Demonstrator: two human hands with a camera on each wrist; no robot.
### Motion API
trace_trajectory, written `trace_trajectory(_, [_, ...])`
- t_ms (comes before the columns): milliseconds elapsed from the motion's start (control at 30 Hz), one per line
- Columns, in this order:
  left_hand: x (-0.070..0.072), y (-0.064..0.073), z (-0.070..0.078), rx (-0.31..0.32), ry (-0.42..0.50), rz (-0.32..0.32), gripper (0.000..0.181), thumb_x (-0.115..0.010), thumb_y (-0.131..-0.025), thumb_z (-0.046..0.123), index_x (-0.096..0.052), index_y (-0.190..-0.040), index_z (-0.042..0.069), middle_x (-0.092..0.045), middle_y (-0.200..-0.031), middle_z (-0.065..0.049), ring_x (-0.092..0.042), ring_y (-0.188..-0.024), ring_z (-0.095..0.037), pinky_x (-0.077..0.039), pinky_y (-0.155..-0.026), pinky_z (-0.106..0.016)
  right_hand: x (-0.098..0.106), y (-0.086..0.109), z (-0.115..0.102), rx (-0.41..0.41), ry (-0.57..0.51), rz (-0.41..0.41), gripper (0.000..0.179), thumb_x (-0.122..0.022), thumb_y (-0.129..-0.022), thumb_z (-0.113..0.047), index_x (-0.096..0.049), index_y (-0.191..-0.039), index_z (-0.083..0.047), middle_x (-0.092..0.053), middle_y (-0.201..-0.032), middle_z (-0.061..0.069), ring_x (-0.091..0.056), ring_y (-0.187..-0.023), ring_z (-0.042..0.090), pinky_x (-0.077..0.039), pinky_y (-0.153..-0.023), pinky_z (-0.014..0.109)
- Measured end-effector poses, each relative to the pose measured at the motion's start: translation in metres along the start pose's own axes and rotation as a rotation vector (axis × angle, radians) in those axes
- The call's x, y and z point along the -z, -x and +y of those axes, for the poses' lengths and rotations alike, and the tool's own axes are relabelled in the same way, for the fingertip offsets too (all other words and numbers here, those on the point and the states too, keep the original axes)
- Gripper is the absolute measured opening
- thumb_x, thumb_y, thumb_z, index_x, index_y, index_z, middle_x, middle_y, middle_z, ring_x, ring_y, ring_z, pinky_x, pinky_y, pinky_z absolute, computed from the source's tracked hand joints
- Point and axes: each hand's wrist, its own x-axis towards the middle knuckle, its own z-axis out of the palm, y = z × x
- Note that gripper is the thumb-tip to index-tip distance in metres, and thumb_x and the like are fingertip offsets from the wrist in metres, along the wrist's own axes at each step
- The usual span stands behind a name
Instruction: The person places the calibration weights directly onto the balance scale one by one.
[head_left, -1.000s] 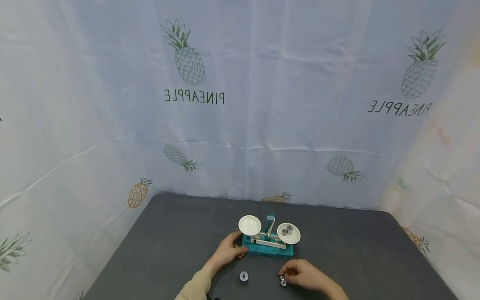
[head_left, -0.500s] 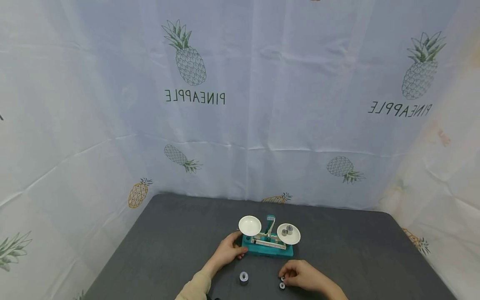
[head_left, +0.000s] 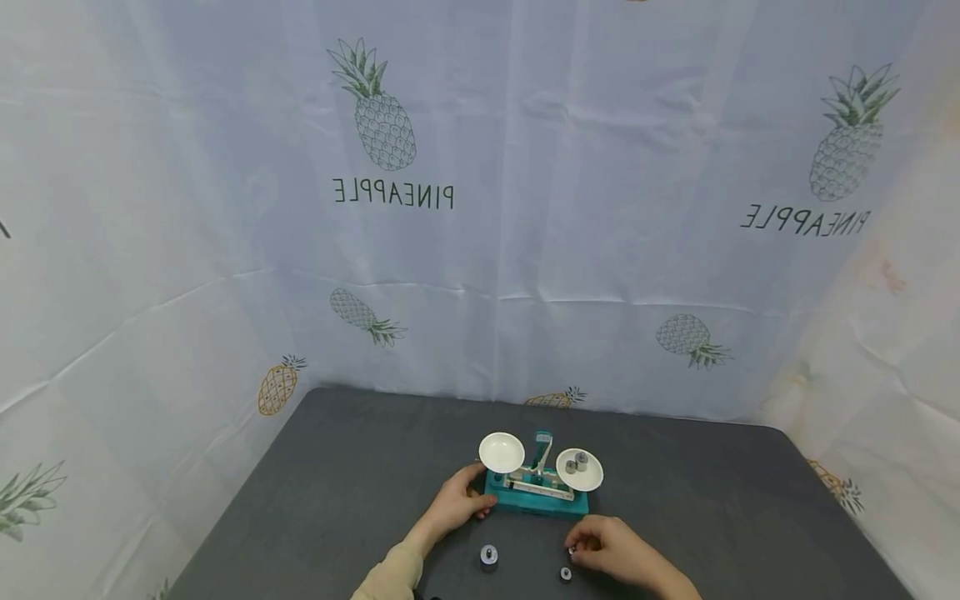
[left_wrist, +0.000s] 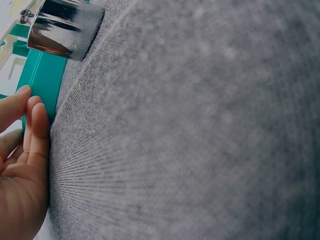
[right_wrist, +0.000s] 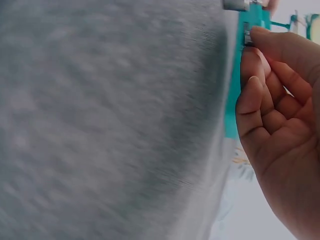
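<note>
Soft diffuse light, glinting metal weight [left_wrist: 67, 31], blurred wrist-view tabletop [left_wrist: 200, 125]

The cylindrical silver metal weight [left_wrist: 65, 32] on the near side is smooth and mirror-glossy, its polish throwing dark and coppery reflections. The teal rectangular balance base [left_wrist: 46, 82] looks like smooth plastic with a low sheen, and the round white left pan [head_left: 501, 452] looks smooth too. The dark grey tabletop [left_wrist: 175, 125] is matt with a rough, woven-looking grain; the whitish pineapple-print curtain [head_left: 570, 208] behind is creased cloth.
</note>
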Motion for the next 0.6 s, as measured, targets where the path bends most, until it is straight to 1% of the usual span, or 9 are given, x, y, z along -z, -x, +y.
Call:
trace_trajectory(67, [-0.001, -0.001, 0.0, 0.028, -0.005, 0.002, 0.061, -0.065, -0.077, 0.02, -0.039, -0.125, -0.006, -0.058, -0.074, -0.006, -0.054, -0.051, -0.005, -0.047, -0.047, -0.023, 0.004, 0.001, -0.004, 0.013, 0.021, 0.032, 0.015, -0.062, -0.079, -0.023, -0.064, -0.088, -0.01, -0.06, -0.076, -0.007, -0.049, -0.063, -0.006, -0.043, -0.052, 0.017])
trace_trajectory(100, [-0.002, -0.002, 0.0, 0.068, 0.006, 0.005, 0.062, -0.066, -0.076, 0.018, -0.039, -0.126, -0.005, -0.059, -0.074, -0.008, -0.054, -0.051, -0.005, -0.048, -0.048, -0.024, 0.007, 0.002, -0.007, 0.02, 0.032, 0.05, 0.016, -0.062, -0.079, -0.023, -0.063, -0.088, -0.01, -0.06, -0.076, -0.006, -0.049, -0.063, -0.006, -0.044, -0.052, 0.017])
trace_trajectory(200, [-0.003, -0.004, -0.001, 0.11, -0.002, 0.01, 0.061, -0.066, -0.075, 0.014, -0.039, -0.127, -0.004, -0.059, -0.074, -0.01, -0.054, -0.052, -0.008, -0.048, -0.048, -0.024, 0.015, 0.002, -0.016, 0.03, 0.053, 0.096, 0.018, -0.062, -0.08, -0.023, -0.063, -0.089, -0.008, -0.06, -0.077, -0.005, -0.049, -0.064, -0.005, -0.044, -0.052, 0.018])
trace_trajectory(400, [-0.003, -0.002, 0.001, 0.112, -0.003, 0.012, 0.062, -0.066, -0.076, 0.015, -0.038, -0.127, -0.004, -0.06, -0.071, -0.009, -0.054, -0.051, -0.007, -0.048, -0.048, -0.024, 0.029, 0.001, -0.031, 0.022, 0.095, 0.174, 0.02, -0.06, -0.081, -0.028, -0.063, -0.092, -0.011, -0.058, -0.078, -0.006, -0.05, -0.065, -0.004, -0.044, -0.052, 0.018])
trace_trajectory(433, [-0.003, -0.002, 0.001, 0.104, -0.005, 0.011, 0.061, -0.066, -0.076, 0.015, -0.038, -0.127, -0.004, -0.06, -0.071, -0.01, -0.054, -0.051, -0.007, -0.048, -0.047, -0.024, 0.031, 0.001, -0.033, 0.021, 0.104, 0.193, 0.021, -0.06, -0.081, -0.028, -0.063, -0.092, -0.011, -0.058, -0.078, -0.006, -0.049, -0.064, -0.004, -0.044, -0.052, 0.018])
trace_trajectory(600, [-0.003, -0.004, -0.002, 0.11, -0.012, 0.011, 0.062, -0.066, -0.075, 0.015, -0.038, -0.127, -0.004, -0.059, -0.074, -0.009, -0.054, -0.052, -0.007, -0.048, -0.048, -0.024, 0.04, -0.002, -0.039, 0.013, 0.145, 0.299, 0.018, -0.06, -0.081, -0.027, -0.063, -0.093, -0.013, -0.056, -0.076, -0.007, -0.047, -0.061, -0.002, -0.042, -0.05, 0.018])
